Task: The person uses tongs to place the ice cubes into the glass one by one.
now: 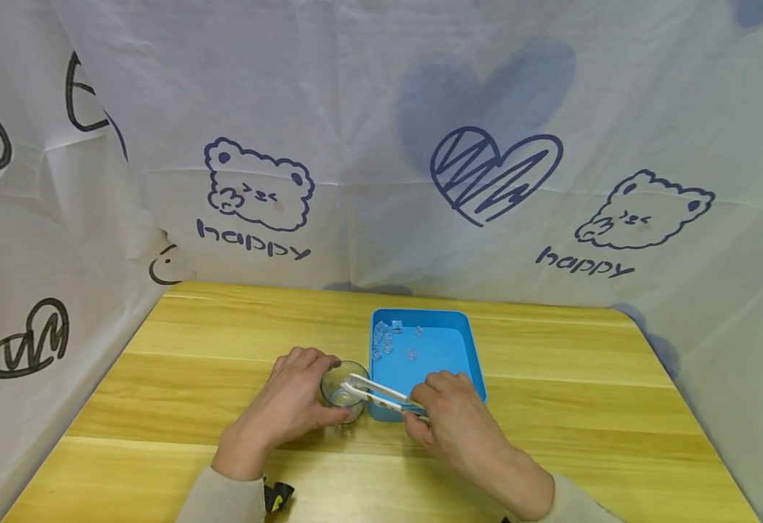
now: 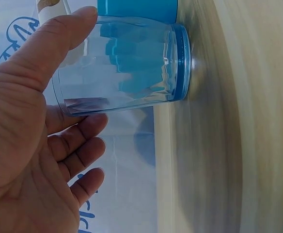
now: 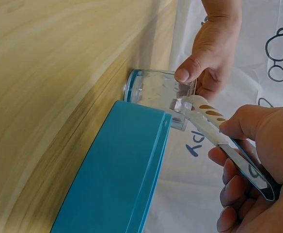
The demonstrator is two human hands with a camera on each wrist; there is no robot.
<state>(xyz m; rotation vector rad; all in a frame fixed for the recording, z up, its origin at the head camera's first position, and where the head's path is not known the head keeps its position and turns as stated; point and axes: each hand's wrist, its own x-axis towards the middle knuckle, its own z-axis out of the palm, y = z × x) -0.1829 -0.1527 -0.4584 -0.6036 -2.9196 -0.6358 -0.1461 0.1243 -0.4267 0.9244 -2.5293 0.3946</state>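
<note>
The right hand (image 1: 451, 418) had its fingers clamped on white-ended tongs (image 3: 216, 134) — long axis slanting down toward the left hand (image 1: 295, 398), tips at an upright glass's (image 2: 136, 63) mouth. The left thumb and fingers gripped the glass, beside a blue tray (image 1: 443, 356) of clear pieces (image 1: 397, 327).

Head view: tongs (image 1: 386, 390) partly behind right hand (image 1: 451, 414); contents of glass (image 1: 345, 401), if any, indistinct

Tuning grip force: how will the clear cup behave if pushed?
The clear cup looks stiff, keeping its shape in the left hand. Its smooth gloss suggests slipperiness. It may tip if pushed high, being taller than wide.
</note>
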